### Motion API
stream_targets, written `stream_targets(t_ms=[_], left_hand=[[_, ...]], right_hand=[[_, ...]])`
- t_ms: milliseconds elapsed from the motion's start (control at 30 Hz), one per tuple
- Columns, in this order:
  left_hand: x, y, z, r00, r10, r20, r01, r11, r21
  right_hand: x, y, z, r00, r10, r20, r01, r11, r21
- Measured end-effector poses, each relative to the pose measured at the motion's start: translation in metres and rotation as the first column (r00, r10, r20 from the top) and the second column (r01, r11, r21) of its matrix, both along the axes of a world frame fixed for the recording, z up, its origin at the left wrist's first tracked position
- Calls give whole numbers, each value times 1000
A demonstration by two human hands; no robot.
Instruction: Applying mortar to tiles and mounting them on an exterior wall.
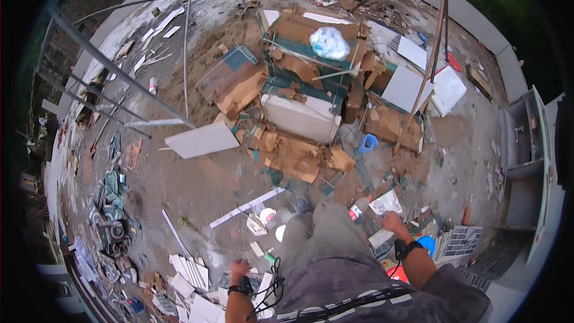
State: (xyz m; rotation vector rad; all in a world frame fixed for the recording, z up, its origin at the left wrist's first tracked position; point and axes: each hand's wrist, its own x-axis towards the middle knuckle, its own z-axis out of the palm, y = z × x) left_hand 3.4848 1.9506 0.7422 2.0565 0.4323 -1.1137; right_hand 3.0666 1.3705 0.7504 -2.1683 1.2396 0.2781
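Note:
My left hand point(239, 267) hangs low beside my leg over scattered white board scraps point(182, 278), with its fingers loosely apart and nothing visible in them. My right hand point(392, 221) hangs beside my other leg, fingers slightly bent and apart, holding nothing I can see. Near it on the ground lie a crumpled white sheet point(385, 202), a plastic bottle point(359, 209), a blue round object point(427, 244) and several grey brick-patterned panels point(463, 239). White containers point(267, 217) lie by my left leg.
Ahead rises a heap of torn cardboard and boards point(299, 113) topped by a white plastic bag point(329, 43), with a blue container point(368, 143) beside it. Metal poles point(101, 42) stand at left, bamboo poles point(430, 78) at right. A pale cabinet point(520, 137) stands far right; rubble point(110, 215) lies left.

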Motion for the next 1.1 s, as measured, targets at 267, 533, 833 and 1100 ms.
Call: stream_targets(t_ms=[267,533,833,1100], left_hand=[[238,-273,-9,647,-635,423,597,766,237],[308,-530,-184,441,-798,410,860,507,60],[423,-753,-402,712,-504,489,627,770,-119],[526,-794,-447,755,-268,598,345,938,-16]], right_hand=[[183,-75,3,998,-8,-60,19,983,182],[376,-194,-244,981,188,-46,-166,941,295],[484,-330,-461,857,-514,40,486,831,270],[509,-352,-470,366,-914,-176,900,299,317]])
